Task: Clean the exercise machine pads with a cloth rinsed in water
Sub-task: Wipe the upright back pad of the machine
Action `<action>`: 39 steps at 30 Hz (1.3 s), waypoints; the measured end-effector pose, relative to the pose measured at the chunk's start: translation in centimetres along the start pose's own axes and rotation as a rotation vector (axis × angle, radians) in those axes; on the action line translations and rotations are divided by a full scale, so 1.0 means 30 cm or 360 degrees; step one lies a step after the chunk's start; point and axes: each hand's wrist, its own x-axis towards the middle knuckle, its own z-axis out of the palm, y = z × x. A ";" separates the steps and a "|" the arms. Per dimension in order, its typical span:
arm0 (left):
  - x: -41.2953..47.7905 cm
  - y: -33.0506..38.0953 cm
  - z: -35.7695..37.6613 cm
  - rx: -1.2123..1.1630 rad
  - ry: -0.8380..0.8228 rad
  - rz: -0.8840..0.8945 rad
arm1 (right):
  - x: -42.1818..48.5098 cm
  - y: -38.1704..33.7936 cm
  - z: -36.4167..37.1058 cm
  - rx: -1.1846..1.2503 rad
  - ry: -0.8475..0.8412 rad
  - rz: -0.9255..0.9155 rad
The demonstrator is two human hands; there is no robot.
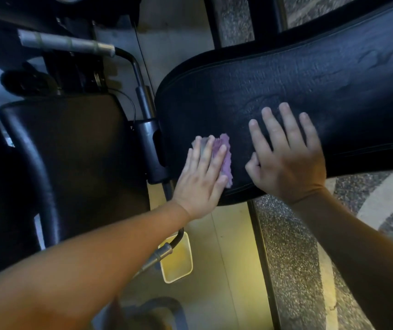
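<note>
Through the head camera I am seeing my left hand (202, 175) pressing the purple cloth (227, 166) flat against the near end of the big dark pad (298, 75). Its fingers (211, 160) are lying straight over the cloth, pushing down rather than curling round it, which I judge is spreading the pressure for a wipe. My right hand (288, 158) is resting just beside it on the same pad, stretched out flat and gripping nothing, probably steadying the pad against the rubbing. A second pad (71, 144) is sitting to the left, apart from the cloth, so I am judging it is waiting its turn. A small pale tub (178, 263) is standing on the floor (233, 246) below, likely kept close for rinsing. Embossed marks are showing on the big pad, perhaps a logo, but I am making out no readable letters.
</note>
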 end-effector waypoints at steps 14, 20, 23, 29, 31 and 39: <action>0.202 0.047 -0.116 -0.0010 0.0076 0.0022 | 0.005 -0.007 -0.005 0.0070 -0.0013 0.0007; 0.150 -0.032 -0.111 0.0248 -0.0051 0.0228 | 0.000 -0.007 -0.003 0.0074 0.0008 0.0006; 0.367 -0.024 -0.214 0.0103 0.0106 -0.0047 | -0.003 -0.012 0.002 0.0110 0.0063 0.0001; 0.494 0.036 -0.252 -0.0057 0.0148 -0.0126 | -0.011 -0.017 0.004 0.0124 0.0182 -0.0011; 0.427 0.039 -0.217 -0.0026 0.0143 -0.0053 | -0.006 -0.016 0.006 0.0125 0.0203 -0.0014; 0.149 0.071 -0.057 0.0050 0.0122 0.0032 | -0.030 -0.020 -0.003 0.0166 0.0174 -0.0049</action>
